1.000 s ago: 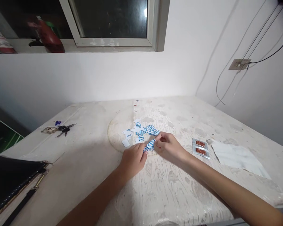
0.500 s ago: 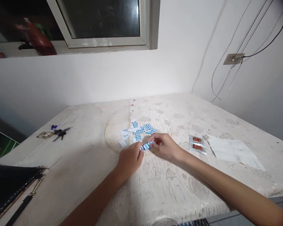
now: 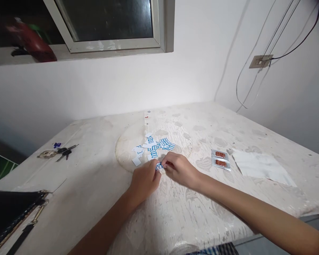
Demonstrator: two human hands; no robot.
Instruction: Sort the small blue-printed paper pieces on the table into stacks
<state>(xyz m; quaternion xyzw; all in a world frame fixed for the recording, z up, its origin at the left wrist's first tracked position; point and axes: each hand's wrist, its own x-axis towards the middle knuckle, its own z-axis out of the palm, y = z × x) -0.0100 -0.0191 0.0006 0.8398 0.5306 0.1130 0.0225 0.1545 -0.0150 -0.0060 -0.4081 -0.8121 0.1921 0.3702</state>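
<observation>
My left hand [image 3: 145, 177] is closed around one end of a small paper strip [image 3: 158, 165] with a blue-and-white pattern. Thumb and fingers of my right hand [image 3: 180, 168] pinch the same strip at its other end, so only a short piece shows between the hands. Just beyond them lies a loose pile of cut paper pieces [image 3: 152, 154], some printed in blue, some plain white. A single white piece [image 3: 136, 162] rests at the pile's near left.
To the right are a blister pack [image 3: 220, 163] with two reddish-brown pieces and a white cloth or paper [image 3: 263, 168]. Keys [image 3: 65, 151] lie at left, above a black bag [image 3: 13, 212]. A wall socket [image 3: 261, 61] with cables is at upper right.
My right hand has moved left and closer to my left hand, and less of the strip shows between them. The whole view has shifted slightly.
</observation>
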